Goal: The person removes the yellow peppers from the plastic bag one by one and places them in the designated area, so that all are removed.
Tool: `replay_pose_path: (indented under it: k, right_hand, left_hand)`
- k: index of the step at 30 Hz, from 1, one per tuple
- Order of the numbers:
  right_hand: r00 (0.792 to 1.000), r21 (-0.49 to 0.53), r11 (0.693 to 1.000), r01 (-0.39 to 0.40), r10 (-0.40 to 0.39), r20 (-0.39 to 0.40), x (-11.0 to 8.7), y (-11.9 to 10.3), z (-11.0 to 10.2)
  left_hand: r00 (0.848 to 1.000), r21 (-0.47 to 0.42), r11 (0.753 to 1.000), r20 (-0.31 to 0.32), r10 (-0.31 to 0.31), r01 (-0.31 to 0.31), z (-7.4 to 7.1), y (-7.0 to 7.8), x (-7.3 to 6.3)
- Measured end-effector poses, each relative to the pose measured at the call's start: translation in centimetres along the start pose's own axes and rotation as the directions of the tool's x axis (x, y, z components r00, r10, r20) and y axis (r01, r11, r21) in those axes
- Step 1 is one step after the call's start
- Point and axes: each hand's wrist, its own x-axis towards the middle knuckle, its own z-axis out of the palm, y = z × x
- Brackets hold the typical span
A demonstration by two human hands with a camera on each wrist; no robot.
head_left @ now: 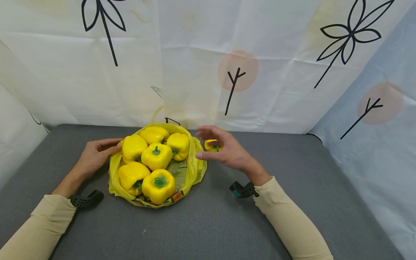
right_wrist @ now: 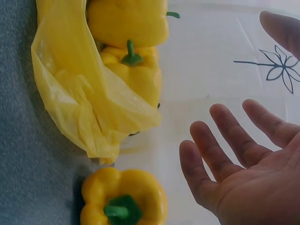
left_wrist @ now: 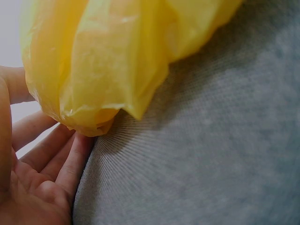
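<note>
A yellow plastic bag (head_left: 198, 168) stands with its mouth wide, holding several yellow bell peppers (head_left: 156, 156) with green stems. At its left rim, my left hand (head_left: 95, 155) holds the plastic between thumb and fingers; in the left wrist view the fingers (left_wrist: 70, 161) reach behind the bag (left_wrist: 108, 61), their tips hidden. My right hand (head_left: 227, 148) hovers right of the bag, fingers spread and thumb apart, holding nothing. Partly hidden behind it, a single bell pepper (head_left: 211, 145) lies outside the bag. In the right wrist view, that pepper (right_wrist: 124, 199) sits beside the bag (right_wrist: 70, 103), apart from the hand (right_wrist: 253, 173).
Under everything is a dark grey tabletop (head_left: 201, 224). A pale hanging sheet (head_left: 195, 79) with plant drawings rises along the far edge, and another sheet (head_left: 383, 151) bounds the right side. Black bands sit on both wrists.
</note>
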Motion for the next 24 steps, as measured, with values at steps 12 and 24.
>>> replay_pose_path:
  k: [12,24]
  right_hand:
    - [0.996,0.005,1.0,0.012,-0.012,0.088,0.1,-0.3,1.5]
    - [0.985,0.045,0.998,0.035,-0.042,0.168,0.2,0.0,3.2]
  left_hand:
    - [1.0,0.012,1.0,-0.003,-0.003,0.003,0.0,0.0,0.0]
    - [1.0,0.001,1.0,-0.004,0.001,-0.001,0.0,-0.1,0.0]
